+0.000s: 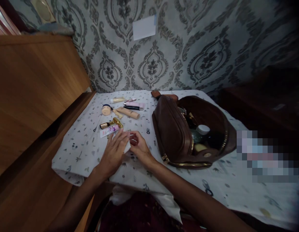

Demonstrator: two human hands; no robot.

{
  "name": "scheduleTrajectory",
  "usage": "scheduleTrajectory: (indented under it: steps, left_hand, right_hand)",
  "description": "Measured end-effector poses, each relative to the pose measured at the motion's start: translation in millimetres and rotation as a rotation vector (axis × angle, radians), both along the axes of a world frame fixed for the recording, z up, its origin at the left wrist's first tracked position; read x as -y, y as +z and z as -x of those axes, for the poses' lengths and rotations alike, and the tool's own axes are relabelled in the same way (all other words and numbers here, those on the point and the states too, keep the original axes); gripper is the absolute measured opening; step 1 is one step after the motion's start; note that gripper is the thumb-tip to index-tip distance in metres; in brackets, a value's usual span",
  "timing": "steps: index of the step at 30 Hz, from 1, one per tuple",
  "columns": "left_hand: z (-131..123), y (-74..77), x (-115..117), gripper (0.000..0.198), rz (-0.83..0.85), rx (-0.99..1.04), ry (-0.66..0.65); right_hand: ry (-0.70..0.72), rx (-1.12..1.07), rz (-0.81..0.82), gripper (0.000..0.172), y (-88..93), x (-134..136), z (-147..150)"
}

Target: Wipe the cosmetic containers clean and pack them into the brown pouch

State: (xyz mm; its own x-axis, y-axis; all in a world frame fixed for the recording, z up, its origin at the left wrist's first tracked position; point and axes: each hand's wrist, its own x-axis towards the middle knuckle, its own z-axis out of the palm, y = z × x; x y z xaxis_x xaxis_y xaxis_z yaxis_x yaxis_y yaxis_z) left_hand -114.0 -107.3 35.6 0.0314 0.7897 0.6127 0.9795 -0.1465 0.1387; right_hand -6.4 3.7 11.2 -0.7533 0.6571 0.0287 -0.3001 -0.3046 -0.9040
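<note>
Near the front of the cloth-covered table, my left hand (114,149) and my right hand (141,149) meet around a small white piece (127,147), perhaps tissue or a wipe. My left fingers lie over it and hide much of it, while my right fingers curl in a pinch at its edge. Just beyond my left fingertips are a white-and-pink tube (108,131), a gold tube (117,122) and a black-and-gold lipstick (105,125). Farther back lie a beige tube (128,112), a black pen-like stick (133,108), a pink tube (137,104) and a round compact (106,110).
An open brown leather bag (172,129) stands right of my hands, with a white-capped bottle (203,129) inside. A wooden cabinet (38,83) borders the table's left side. Patterned wallpaper (153,64) rises behind. A blurred patch covers something at the far right.
</note>
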Motion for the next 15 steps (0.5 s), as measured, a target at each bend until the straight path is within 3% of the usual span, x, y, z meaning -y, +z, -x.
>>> scheduleTrajectory:
  steps: [4, 8, 12, 15]
  left_hand:
    - [-3.3, 14.6, -9.5, 0.027, 0.159, 0.252, 0.062]
    - [8.3, 28.9, -16.7, 0.029, 0.307, 0.549, 0.120]
    - [28.0, 28.1, -19.1, 0.043, 0.362, 0.829, 0.086]
    - [34.0, 21.6, -15.4, 0.053, 0.519, 1.145, 0.099]
  right_hand:
    - [0.013, -0.007, -0.170, 0.046, -6.2, -1.2, 1.4]
    - [0.001, -0.007, -0.473, 0.048, -14.0, -1.7, 0.3]
    - [0.042, -0.041, -0.922, 0.044, -13.6, -1.7, -9.9]
    - [0.092, -0.050, -1.090, 0.038, -8.6, 0.7, -16.5]
